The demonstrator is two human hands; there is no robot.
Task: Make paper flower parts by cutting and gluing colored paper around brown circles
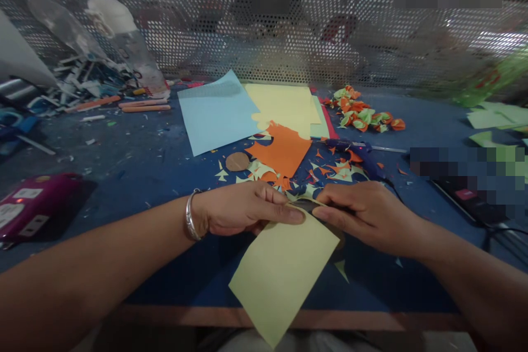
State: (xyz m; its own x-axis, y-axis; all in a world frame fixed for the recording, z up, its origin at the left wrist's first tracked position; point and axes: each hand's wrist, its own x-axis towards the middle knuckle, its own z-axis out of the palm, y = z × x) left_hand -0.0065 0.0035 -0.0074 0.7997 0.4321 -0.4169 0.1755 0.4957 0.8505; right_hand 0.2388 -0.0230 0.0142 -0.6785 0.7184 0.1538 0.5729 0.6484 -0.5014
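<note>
A sheet of pale yellow paper (pixel 284 275) hangs tilted over the table's front edge, its upper end between my two hands. My left hand (pixel 247 206), with a silver bracelet at the wrist, pinches the sheet under its thumb. Close by on the right, my right hand (pixel 358 206) is closed at the sheet's upper right edge. Something dark shows between the two hands, and I cannot make out what it is. The paper's edge curves there. Just beyond my hands lie a cut orange sheet (pixel 284 148), paper scraps (pixel 338 170) and a round brown disc (pixel 237 161).
Blue (pixel 218 113) and yellow sheets (pixel 284 102) lie farther back. To the right are a glue gun (pixel 355 148), orange and green paper flowers (pixel 363 113) and a phone (pixel 466 192). A purple power strip (pixel 37 203) sits left, a bottle (pixel 138 55) behind. A perforated metal panel (pixel 198 38) borders the back.
</note>
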